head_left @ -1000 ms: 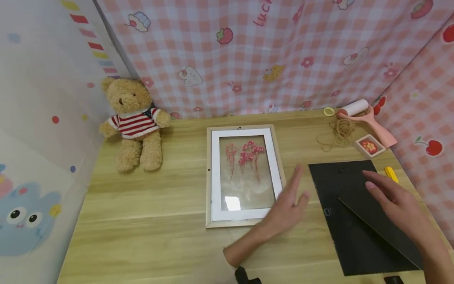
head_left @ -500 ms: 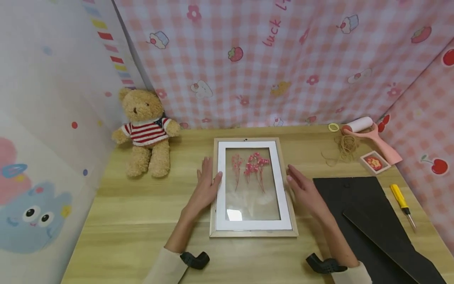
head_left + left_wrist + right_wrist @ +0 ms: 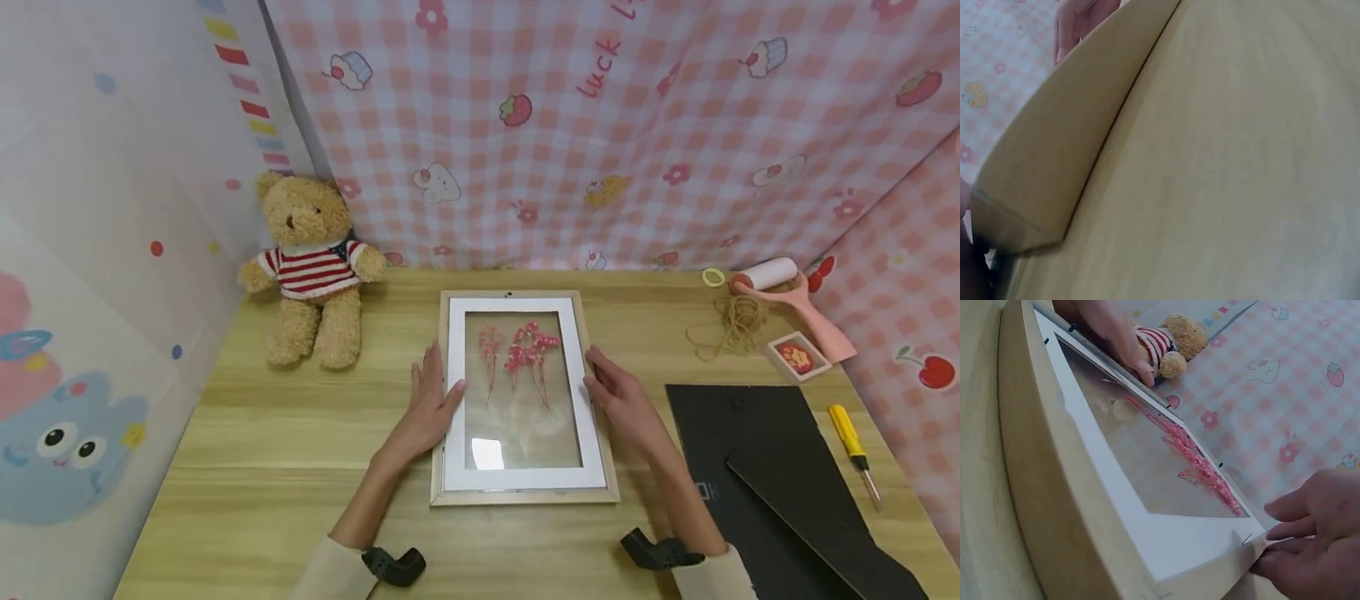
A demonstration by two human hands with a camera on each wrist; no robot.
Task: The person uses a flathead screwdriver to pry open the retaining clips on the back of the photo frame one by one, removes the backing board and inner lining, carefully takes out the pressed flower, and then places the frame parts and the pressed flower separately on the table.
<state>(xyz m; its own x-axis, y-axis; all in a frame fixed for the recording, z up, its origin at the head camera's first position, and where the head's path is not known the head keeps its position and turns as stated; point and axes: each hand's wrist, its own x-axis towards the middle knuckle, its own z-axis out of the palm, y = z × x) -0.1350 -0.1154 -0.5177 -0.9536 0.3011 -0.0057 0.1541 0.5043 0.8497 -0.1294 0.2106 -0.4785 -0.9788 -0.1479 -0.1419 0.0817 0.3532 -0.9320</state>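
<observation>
A light wood picture frame (image 3: 438,442) lies on the table, with a white mat (image 3: 456,433) and pink dried flowers (image 3: 531,342) behind clear glass. My left hand (image 3: 420,417) holds its left edge, the thumb over the rim and the fingers stretched along the side. On the opposite edge, my right hand (image 3: 626,408) grips with its thumb on top and fingers at the outer side. Small dark tabs show along the inner edge in the right wrist view, where my right fingertips (image 3: 1272,534) meet a corner. The left wrist view shows the frame's bare outer side (image 3: 1072,137).
Right of the frame lies a black backing board (image 3: 742,417) with a stand leg, then a yellow screwdriver (image 3: 849,437). Behind them are twine (image 3: 738,323), a small box (image 3: 798,357), a pink-handled lint roller (image 3: 817,321) and a yellow ring (image 3: 712,277). A teddy bear (image 3: 311,271) sits back left.
Both hands have come from the right side to the frame's two edges. The frame has shifted slightly left over the last half second. The screwdriver, earlier partly covered by the right hand, shows fully.
</observation>
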